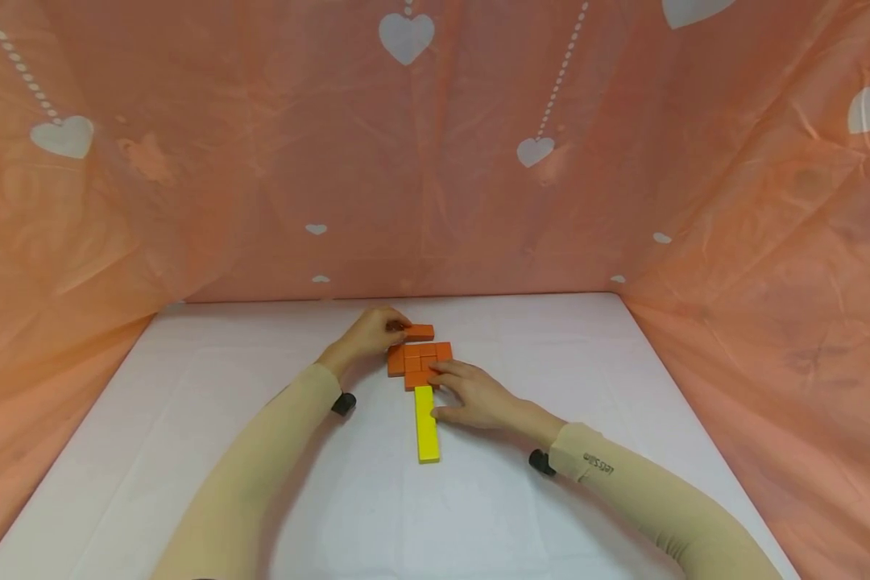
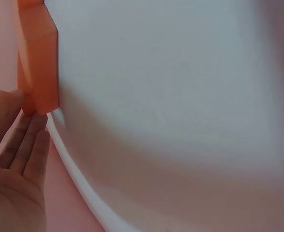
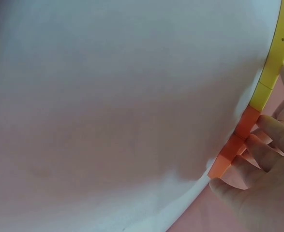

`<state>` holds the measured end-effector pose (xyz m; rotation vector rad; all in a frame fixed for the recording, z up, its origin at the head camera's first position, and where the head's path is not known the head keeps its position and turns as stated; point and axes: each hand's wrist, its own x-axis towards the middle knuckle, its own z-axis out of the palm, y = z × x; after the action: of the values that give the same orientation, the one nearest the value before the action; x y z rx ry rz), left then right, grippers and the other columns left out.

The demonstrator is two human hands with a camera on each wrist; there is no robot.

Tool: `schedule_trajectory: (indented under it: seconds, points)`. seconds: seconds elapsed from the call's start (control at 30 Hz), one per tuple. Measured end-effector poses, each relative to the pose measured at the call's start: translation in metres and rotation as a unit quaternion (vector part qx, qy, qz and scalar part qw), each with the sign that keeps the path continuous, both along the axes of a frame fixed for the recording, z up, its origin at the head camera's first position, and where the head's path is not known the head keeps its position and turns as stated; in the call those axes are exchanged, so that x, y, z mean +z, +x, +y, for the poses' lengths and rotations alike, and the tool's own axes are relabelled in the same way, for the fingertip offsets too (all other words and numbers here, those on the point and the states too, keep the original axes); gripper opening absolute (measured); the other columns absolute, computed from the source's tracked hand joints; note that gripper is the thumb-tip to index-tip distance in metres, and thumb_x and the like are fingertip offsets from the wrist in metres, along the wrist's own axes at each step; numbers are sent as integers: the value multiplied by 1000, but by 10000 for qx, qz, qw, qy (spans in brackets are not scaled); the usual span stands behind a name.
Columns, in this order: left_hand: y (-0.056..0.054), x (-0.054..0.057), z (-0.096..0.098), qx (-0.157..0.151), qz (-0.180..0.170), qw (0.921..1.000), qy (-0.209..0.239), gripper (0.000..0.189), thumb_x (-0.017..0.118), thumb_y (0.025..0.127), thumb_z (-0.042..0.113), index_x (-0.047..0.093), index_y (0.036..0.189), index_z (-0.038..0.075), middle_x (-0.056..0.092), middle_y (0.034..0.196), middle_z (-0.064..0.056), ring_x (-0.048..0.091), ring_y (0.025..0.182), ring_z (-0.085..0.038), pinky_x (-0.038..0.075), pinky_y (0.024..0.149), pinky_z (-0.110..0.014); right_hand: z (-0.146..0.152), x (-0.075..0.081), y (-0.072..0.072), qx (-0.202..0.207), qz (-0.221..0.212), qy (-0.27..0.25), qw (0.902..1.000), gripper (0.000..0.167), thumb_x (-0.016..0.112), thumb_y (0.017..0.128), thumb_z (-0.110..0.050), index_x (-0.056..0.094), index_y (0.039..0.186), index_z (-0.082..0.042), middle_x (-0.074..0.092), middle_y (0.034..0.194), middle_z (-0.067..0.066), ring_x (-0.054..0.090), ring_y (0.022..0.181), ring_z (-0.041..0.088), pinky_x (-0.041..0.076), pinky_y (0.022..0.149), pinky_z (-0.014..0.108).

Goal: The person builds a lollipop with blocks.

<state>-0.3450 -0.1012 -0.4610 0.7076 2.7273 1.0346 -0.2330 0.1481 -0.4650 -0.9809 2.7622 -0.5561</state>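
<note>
Flat orange blocks [image 1: 412, 355] lie packed side by side on the white table. A long yellow strip of blocks [image 1: 426, 439] runs from their near edge toward me. Just beyond the group, my left hand [image 1: 370, 337] pinches the left end of a separate orange block [image 1: 420, 332]; in the left wrist view the thumb and fingertips meet at the end of orange pieces [image 2: 40, 72]. My right hand [image 1: 478, 399] rests with spread fingers against the group's right side, its thumb by the yellow strip [image 3: 272, 63]. Fingertips hide part of the lower right orange pieces.
A white cloth covers the table [image 1: 580, 362]. Pink-orange curtains [image 1: 420, 201] with white hearts enclose its back and both sides. A dark wrist device [image 1: 344, 403] sits at the left cuff, and another dark device [image 1: 542, 462] at the right cuff.
</note>
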Motion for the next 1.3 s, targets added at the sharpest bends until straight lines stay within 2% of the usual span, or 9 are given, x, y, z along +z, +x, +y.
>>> schedule_trajectory:
  seconds: [0.33,0.57,0.7,0.8,0.97,1.1,1.3]
  points:
    - [-3,-2,0,-32,-128,9998,-141,26,67,101,12,73,124,2,70,125,-14,64,107,-27,55,98,-42,-1,0,1,-9,23,17,10000,60,72,98,-39,58,148,-10,42,163,10,36,151,33,31,123,50]
    - [-7,-3,1,-25,-111,9999,-70,25,63,105,14,73,124,1,70,122,-15,66,99,-23,56,93,-40,-2,0,1,-5,-9,35,10000,60,72,97,-39,58,148,-11,42,163,10,37,151,34,31,123,51]
    - [-10,-4,2,-14,-74,9998,-190,25,63,105,14,75,124,3,70,122,-14,66,104,-25,55,98,-41,-3,-1,0,-14,-44,30,10000,60,72,98,-40,58,149,-12,41,164,9,36,151,34,31,123,51]
    - [-8,-2,3,-24,-87,9996,-273,26,63,105,14,75,126,4,69,127,-15,64,111,-27,53,103,-43,-3,-1,0,3,-25,27,10000,60,72,98,-40,58,149,-12,41,164,9,36,152,34,30,124,51]
    - [-4,2,4,-20,-182,9994,-297,26,63,105,13,74,126,3,69,125,-15,64,110,-28,52,103,-44,-2,0,0,30,-4,7,10000,59,72,98,-39,58,148,-10,41,163,11,36,152,34,30,123,51]
    - [-4,1,4,-5,-284,9991,-319,26,63,105,13,74,127,4,69,123,-14,64,110,-27,52,104,-44,-2,0,1,46,-18,-14,10000,59,71,98,-39,58,148,-10,41,163,11,36,152,34,30,123,51]
    - [-2,0,4,-66,-261,9990,-362,27,62,106,14,74,128,5,68,127,-14,62,117,-29,50,108,-46,0,-1,0,2,-25,21,10000,60,71,98,-40,57,149,-11,40,164,10,36,152,34,30,124,51]
